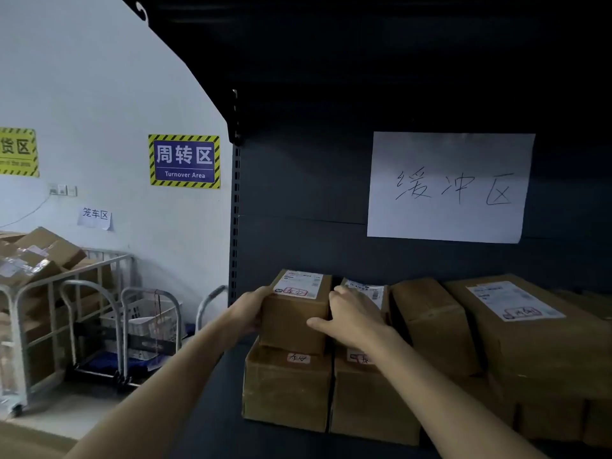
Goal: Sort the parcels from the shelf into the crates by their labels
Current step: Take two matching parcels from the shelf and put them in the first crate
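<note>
A small brown cardboard parcel [294, 313] with a white label and a red stamp sits on top of a lower parcel [286, 389] at the left end of the dark shelf [212, 425]. My left hand [250, 309] grips its left side and my right hand [351, 318] grips its right side. Another stamped parcel [371, 395] lies under my right hand. More brown parcels [433, 323] stand in a row to the right, one large with a white label [516, 301].
A handwritten white paper sign [447, 187] hangs on the shelf's back panel. Left of the shelf upright [235, 226] stand metal roll cages [66, 293] with cardboard boxes and a white basket [145, 321]. A blue "Turnover Area" sign [184, 161] is on the wall.
</note>
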A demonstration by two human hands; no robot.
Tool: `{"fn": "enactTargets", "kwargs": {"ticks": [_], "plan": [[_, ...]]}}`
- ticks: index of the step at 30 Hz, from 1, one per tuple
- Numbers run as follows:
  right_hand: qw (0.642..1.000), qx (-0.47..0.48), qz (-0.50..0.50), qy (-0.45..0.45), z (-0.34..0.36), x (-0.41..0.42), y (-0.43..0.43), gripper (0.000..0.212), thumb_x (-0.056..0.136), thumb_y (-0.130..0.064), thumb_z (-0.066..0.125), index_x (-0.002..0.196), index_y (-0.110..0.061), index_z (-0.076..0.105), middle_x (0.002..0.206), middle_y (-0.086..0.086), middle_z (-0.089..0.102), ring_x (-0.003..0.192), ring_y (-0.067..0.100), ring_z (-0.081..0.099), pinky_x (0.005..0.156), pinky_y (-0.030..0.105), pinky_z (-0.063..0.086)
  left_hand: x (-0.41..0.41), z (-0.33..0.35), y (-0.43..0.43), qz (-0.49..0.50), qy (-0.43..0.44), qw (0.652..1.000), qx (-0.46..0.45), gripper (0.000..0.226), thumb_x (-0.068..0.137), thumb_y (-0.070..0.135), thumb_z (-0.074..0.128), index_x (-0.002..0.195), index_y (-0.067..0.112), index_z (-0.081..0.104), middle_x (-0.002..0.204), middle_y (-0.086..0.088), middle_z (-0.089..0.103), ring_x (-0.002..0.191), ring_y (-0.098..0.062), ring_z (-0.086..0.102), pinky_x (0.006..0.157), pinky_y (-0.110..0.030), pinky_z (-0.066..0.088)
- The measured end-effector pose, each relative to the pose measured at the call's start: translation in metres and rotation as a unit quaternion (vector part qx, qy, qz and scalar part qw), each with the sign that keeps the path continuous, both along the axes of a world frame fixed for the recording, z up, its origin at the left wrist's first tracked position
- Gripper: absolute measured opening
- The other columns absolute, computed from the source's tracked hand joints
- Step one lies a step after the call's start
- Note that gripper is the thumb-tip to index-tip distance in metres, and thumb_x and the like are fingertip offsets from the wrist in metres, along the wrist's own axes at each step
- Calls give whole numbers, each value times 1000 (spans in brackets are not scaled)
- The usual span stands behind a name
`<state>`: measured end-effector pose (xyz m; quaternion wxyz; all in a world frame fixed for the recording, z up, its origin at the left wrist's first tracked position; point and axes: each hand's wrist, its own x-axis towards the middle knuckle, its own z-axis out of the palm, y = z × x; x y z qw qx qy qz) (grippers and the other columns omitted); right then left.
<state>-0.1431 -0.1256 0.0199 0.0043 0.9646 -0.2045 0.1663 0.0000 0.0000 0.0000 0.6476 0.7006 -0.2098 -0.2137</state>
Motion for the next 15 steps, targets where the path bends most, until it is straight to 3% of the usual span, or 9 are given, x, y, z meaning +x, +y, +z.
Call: {"fn": "enactTargets", "kwargs": {"ticks": [2, 4, 5, 7, 10, 15], "plan": [[999, 29, 16, -36, -2, 0, 0, 60, 83, -53, 56, 125, -11, 49, 131, 4, 49, 119, 22, 47, 95, 36, 44, -3, -3, 3, -4, 1, 1000, -30, 24, 94, 24, 47, 86, 8, 63, 81, -8, 65, 76, -20, 60, 70, -32, 49], [990, 74, 56, -110, -7, -5, 1, 56, 85, -44, 61, 129, -16, 42, 131, 0, 49, 118, 17, 48, 90, 27, 46, -12, -4, 13, -40, -42, 997, -45, 24, 96, 20, 42, 101, 8, 62, 95, -8, 68, 88, -20, 62, 80, -30, 50], [978, 114, 83, -150, -9, -7, 3, 55, 85, -38, 63, 131, -19, 38, 132, -2, 49, 119, 14, 48, 85, 18, 45, -18, -4, 20, -65, -74, 994, -56, 24, 97, 18, 40, 107, 13, 61, 102, -5, 69, 95, -17, 64, 84, -27, 51], [945, 197, 129, -225, -12, -14, 12, 63, 84, -26, 66, 136, -22, 31, 134, -4, 49, 122, 9, 47, 83, 9, 41, -36, -4, 35, -97, -144, 981, -84, 27, 98, 15, 40, 112, 29, 58, 105, 8, 71, 100, -7, 65, 79, -19, 54], [907, 261, 167, -284, -13, -23, 22, 73, 83, -19, 69, 141, -22, 25, 136, -5, 49, 122, 7, 48, 92, 19, 45, -58, 0, 47, -113, -201, 965, -129, 38, 96, 7, 42, 113, 40, 49, 105, 16, 69, 98, 7, 63, 72, -8, 50], [892, 294, 169, -299, -19, -30, 31, 75, 83, -17, 68, 142, -23, 21, 137, -4, 48, 118, 1, 45, 90, 18, 44, -67, 7, 57, -92, -302, 941, -125, 48, 92, -6, 44, 124, 30, 40, 117, 11, 58, 103, 12, 58, 83, -11, 50]]}}
